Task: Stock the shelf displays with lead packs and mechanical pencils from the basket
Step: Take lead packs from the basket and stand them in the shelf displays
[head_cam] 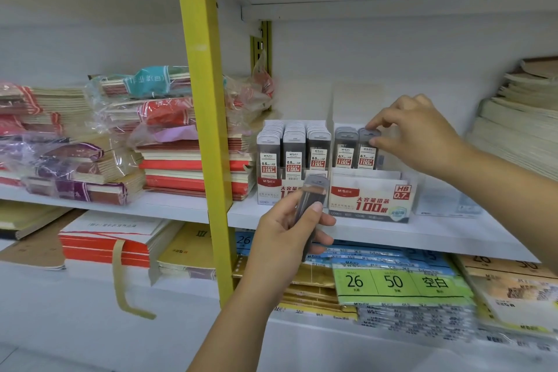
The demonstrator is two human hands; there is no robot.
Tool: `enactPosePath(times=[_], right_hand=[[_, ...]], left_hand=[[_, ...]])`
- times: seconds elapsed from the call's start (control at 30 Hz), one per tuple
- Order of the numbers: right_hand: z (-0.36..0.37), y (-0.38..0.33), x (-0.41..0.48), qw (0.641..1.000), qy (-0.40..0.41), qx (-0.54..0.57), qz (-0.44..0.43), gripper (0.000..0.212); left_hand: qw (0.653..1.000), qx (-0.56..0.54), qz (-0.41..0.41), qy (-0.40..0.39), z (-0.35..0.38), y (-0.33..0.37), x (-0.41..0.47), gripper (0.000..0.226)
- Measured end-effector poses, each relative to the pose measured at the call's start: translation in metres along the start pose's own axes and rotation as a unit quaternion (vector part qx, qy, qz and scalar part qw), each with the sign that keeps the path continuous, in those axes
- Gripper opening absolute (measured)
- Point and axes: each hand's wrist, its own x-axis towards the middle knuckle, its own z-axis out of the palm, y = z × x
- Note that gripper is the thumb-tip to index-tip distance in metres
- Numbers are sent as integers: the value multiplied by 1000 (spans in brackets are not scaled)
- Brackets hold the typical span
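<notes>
Your right hand (pixel 422 136) pinches the top of a 0.7 lead pack (pixel 367 154) standing in the HB 0.7 display box (pixel 371 199) on the white shelf (pixel 422 235); your left hand (pixel 290 226) grips a grey lead pack (pixel 314 195) in front of the 0.5 display box (pixel 268 187)

- The white shelf (pixel 407 235) is running across the view from 9 o'clock to 3 o'clock, with a yellow upright (pixel 208 130) crossing it near the middle.
- The 0.5 display box (pixel 268 190) is standing on it just past the upright.
- The 0.7 display box (pixel 371 202) is standing just beside that one, at its 3 o'clock.
- A clear plastic box (pixel 447 199) is sitting at 3 o'clock of the 0.7 display box.
- A stack of red-and-cream notebooks (pixel 193 169) is lying at 9 o'clock of the 0.5 display box.
- Plastic-wrapped notebook bundles (pixel 84 160) are lying further toward 9 o'clock.
- A tall pile of cream paper (pixel 519 136) is resting at the far 3 o'clock end.
</notes>
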Motion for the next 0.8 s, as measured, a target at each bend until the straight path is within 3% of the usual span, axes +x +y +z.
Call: enactPosePath(times=[0.1, 0.2, 0.27, 0.4, 0.47, 0.53, 0.8], right_hand=[[-5, -4, -8, 999, 21, -34, -2, 28], [-14, -23, -31, 997, 64, 42, -14, 25], [-18, -44, -52, 986, 6, 168, -6, 25], [-6, -68, -74, 930, -124, 346, 30, 22], [-2, -67, -76, 905, -115, 403, 67, 13], [-1, -64, -78, 893, -97, 429, 93, 19], [-8, -62, -79, 861, -103, 481, 131, 17]], left_hand=[[1000, 12, 2, 3, -2, -2, 0, 27], [999, 43, 8, -5, -3, -3, -1, 20], [998, 50, 14, -23, -1, 0, -3, 29], [995, 72, -1, -61, 4, 3, -6, 42], [995, 73, -3, -63, 5, 1, -6, 49], [997, 66, -3, -50, 4, 0, -5, 52], [998, 62, -1, -11, 3, -5, 1, 37]])
